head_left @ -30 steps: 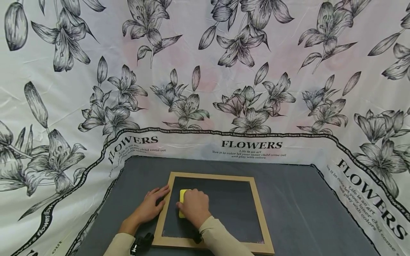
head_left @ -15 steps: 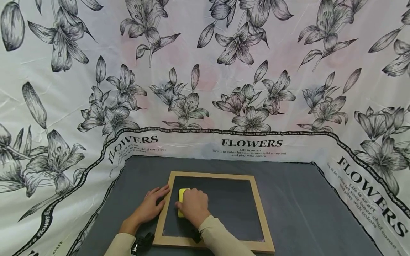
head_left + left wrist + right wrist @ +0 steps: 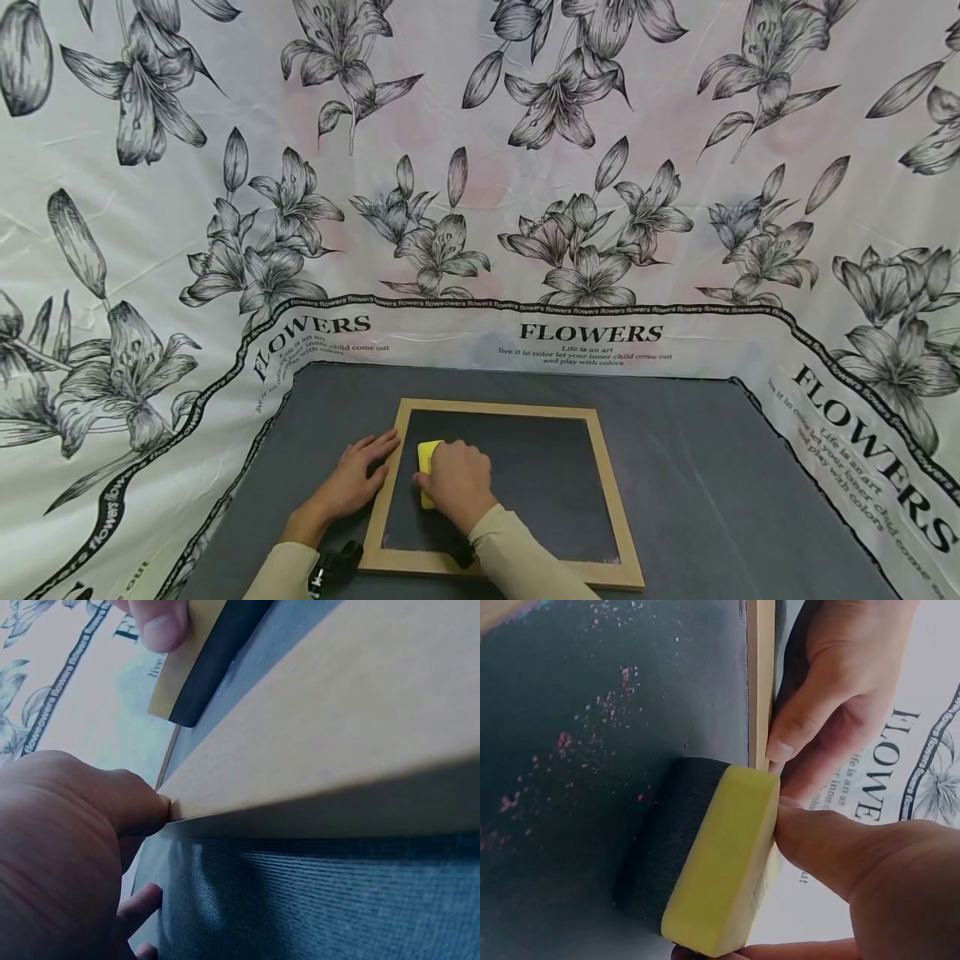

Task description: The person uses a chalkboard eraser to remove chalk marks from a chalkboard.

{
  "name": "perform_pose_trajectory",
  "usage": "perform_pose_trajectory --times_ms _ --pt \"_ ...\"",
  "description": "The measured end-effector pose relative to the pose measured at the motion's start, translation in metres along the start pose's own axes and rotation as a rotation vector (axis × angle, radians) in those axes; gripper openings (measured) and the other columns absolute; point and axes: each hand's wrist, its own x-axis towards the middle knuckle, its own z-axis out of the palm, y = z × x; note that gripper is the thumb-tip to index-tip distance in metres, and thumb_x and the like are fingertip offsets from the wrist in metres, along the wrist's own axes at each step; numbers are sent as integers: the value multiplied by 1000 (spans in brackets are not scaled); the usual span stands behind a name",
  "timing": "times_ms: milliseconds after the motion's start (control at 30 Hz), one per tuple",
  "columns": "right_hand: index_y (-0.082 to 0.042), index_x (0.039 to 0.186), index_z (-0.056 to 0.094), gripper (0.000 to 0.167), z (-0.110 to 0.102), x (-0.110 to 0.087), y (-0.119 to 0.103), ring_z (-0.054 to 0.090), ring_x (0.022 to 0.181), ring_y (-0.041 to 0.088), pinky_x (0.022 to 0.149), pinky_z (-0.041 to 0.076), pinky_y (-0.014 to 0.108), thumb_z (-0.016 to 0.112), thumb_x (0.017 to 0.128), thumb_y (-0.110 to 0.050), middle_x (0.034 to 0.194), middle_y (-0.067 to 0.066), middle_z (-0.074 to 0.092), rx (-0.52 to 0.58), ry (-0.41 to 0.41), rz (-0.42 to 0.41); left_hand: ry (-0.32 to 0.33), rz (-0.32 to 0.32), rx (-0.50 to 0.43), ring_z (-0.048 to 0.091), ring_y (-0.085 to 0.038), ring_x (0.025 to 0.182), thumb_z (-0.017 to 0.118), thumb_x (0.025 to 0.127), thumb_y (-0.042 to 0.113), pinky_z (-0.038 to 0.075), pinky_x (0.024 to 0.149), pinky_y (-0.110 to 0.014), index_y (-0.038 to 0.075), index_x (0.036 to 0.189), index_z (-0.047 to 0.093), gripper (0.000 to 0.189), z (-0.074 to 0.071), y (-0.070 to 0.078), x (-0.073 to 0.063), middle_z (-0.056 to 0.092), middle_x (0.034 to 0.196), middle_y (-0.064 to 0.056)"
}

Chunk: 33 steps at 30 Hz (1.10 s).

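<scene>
The chalkboard (image 3: 540, 467) is lying flat on the grey table (image 3: 750, 483), while a white cloth (image 3: 480, 242) is spreading up behind it and round both sides, showing creases, black line-drawn lilies, pink and bluish tints and repeated "FLOWERS" lettering. The table's covering is showing a fine ribbed weave up close. Round the board's dark, smooth face, a pale wooden frame (image 3: 613, 500) is forming a squared, straight-edged border. The left hand (image 3: 352, 479) is lying open, its extended fingers touching the frame's left side. The right hand (image 3: 459, 483) is gripping an eraser (image 3: 720, 855) between thumb and fingers over the left part of the board. That eraser is showing a block shape, its bright yellow layer sitting above a black, fuzzy-looking layer that is facing the board. Pink and white specks (image 3: 622, 690) are dotting the dark surface nearby.
</scene>
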Motion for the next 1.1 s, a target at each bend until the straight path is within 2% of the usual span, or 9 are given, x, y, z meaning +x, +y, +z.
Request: perform_pose_trajectory --times_ms 233,400,633,833,1100 --pt "-7 97 80 51 -3 -7 14 55 62 18 59 53 36 90 87 -57 72 1 61 45 5 27 -2 -14 -12 37 -54 158 64 107 4 14 127 -81 2 158 58 51 1 0 -1 48 171 -14" --pt "-4 103 79 57 -5 -10 27 57 64 20 63 56 39 91 85 -56 75 3 63 81 -6 67 -9 -18 -12 35 -53 159 63 108 4 14 128 -80 2 159 57 51 1 -1 -2 47 172 -15" --pt "-3 105 78 58 -10 -14 48 57 65 21 62 55 40 92 85 -56 75 4 63 80 -9 113 -3 19 -9 36 -55 158 63 108 4 14 126 -82 1 158 58 50 0 -3 -1 47 172 -17" --pt "-2 110 78 61 -15 -19 66 58 66 21 61 55 40 92 84 -55 78 5 65 66 -19 152 -11 18 -15 35 -55 159 63 108 5 14 126 -83 2 158 58 50 -1 -3 -1 46 172 -16" --pt "-3 108 77 61 -20 -24 94 56 62 21 54 48 35 92 84 -56 74 4 61 51 -10 194 -23 13 -21 33 -54 160 62 109 5 12 127 -82 2 160 56 51 -2 -3 -1 45 173 -16"
